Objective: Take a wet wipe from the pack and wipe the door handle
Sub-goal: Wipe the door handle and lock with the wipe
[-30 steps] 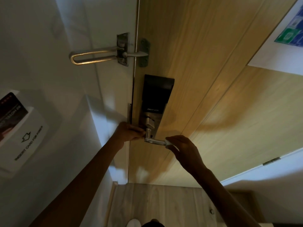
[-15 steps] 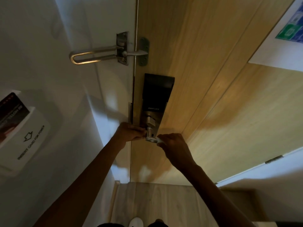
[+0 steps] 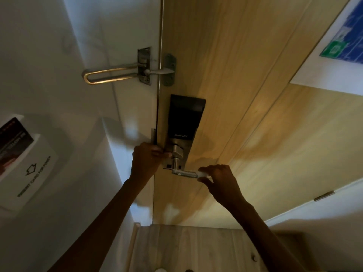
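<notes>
Your right hand (image 3: 220, 181) slid back outward along the door handle (image 3: 183, 173), pinching the wet wipe (image 3: 202, 174); your left hand (image 3: 146, 161) stays closed on the door edge beside the handle.

door handle (image 3: 183, 173): silver lever, horizontal | wet wipe (image 3: 202, 174): white (wrapped round its tip)

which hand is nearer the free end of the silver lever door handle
Right. The right hand pinches a white wet wipe around the silver lever door handle at its free end; the left hand rests by its pivot.
</notes>
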Available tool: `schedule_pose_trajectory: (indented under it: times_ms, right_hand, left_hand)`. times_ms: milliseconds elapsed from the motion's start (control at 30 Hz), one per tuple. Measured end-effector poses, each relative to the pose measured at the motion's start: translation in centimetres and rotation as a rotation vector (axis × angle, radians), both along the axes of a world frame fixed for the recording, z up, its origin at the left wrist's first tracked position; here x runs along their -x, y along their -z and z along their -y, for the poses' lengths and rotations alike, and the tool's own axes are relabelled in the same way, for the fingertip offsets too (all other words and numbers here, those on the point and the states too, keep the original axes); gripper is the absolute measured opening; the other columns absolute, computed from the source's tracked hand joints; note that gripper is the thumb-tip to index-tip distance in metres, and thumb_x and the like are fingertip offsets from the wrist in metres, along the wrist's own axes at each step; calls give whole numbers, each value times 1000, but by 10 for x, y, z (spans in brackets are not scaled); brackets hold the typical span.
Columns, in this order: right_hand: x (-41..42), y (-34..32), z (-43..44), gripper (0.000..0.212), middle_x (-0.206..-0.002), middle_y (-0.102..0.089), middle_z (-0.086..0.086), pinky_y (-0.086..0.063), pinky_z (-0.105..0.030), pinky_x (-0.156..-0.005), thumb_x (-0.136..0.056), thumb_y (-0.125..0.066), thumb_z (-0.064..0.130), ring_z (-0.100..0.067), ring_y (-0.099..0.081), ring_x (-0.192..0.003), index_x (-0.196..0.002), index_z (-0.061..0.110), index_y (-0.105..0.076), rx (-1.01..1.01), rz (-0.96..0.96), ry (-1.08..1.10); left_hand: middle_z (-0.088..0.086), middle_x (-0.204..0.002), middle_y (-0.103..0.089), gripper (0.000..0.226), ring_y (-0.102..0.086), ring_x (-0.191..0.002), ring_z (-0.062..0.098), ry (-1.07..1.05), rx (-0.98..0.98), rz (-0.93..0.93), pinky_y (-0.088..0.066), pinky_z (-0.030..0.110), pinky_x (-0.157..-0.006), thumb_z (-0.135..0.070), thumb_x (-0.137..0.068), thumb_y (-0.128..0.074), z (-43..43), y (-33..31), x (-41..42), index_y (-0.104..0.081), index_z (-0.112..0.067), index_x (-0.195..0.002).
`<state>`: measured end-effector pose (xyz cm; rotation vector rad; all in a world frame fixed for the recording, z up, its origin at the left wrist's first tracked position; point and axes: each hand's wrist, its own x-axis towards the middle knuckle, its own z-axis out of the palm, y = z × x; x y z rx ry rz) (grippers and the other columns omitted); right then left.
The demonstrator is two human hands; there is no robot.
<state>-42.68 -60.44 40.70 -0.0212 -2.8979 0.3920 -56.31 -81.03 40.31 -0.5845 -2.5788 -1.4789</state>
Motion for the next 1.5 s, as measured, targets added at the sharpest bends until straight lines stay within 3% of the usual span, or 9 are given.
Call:
schedule_pose_trajectory:
  times_ms: [200,333,467,600,767,833,1167,1400,1500]
  right_hand:
    - [9,3,21,18,-89,-73,0,-49,-39,-84,-90,-65,30,-17,-64,-77,-107,23,-69,53,25,-27]
    - [2,-7,-5,18,-93,-75,2,-52,-41,-82,-86,-71,29,-15,-66,-79,-103,23,-73,71,59,18]
    - [8,-10,19,17,-94,-76,-1,-57,-38,-73,-91,-65,30,-16,-69,-79,-100,19,-74,208,-71,92]
    - [15,-4,69,16,-84,-75,-3,-52,-20,-64,-93,-62,27,-7,-66,-68,-98,16,-72,234,-208,104]
    - [22,16,110,29,-108,-72,-10,-52,-46,-91,-85,-70,31,-27,-68,-100,-109,15,-67,-70,-151,244]
    - [21,17,110,30,-108,-72,-10,-50,-47,-94,-85,-71,30,-29,-67,-104,-111,17,-67,-105,-161,257]
    - [22,31,82,41,-108,-67,-12,-51,-39,-81,-69,-86,25,-31,-62,-100,-106,17,-70,-181,-357,133]
    - [6,35,51,38,-98,-68,-9,-46,-31,-76,-70,-86,20,-24,-59,-90,-105,12,-72,-128,-411,100]
    - [15,34,74,37,-94,-67,-8,-41,-28,-75,-71,-85,19,-24,-60,-85,-105,12,-72,-33,-355,143]
  left_hand:
    - [5,-67,-74,21,-69,-63,15,76,-56,16,-57,38,-66,-30,-76,-77,4,1,4,-78,-10,-80]
    - [8,-70,-74,39,-71,-68,21,185,-102,68,-57,48,-71,-46,-73,-72,12,2,15,-77,-9,-82]
    - [4,-74,-75,23,-71,-71,14,211,-63,46,-58,45,-73,-30,-76,-76,12,5,18,-78,-10,-86]
    - [6,-72,-75,18,-72,-69,16,230,-59,52,-59,42,-72,-25,-76,-76,13,2,21,-77,-9,-84]
    - [-16,-59,-67,9,-67,-60,-1,208,-119,88,-52,16,-62,-16,-72,-80,10,2,21,-76,-18,-79]
    - [-8,-63,-70,11,-67,-61,-2,193,-118,95,-50,11,-60,-17,-71,-81,10,4,21,-77,-14,-81]
    - [8,-73,-75,19,-72,-69,17,168,-142,77,-58,32,-68,-22,-71,-82,11,7,21,-78,-7,-82]
    - [8,-72,-75,22,-70,-66,12,156,-127,49,-53,18,-64,-23,-71,-82,9,7,20,-78,-5,-83]
    - [8,-72,-75,21,-71,-68,17,140,-143,44,-59,33,-67,-23,-71,-81,9,8,19,-78,-5,-82]
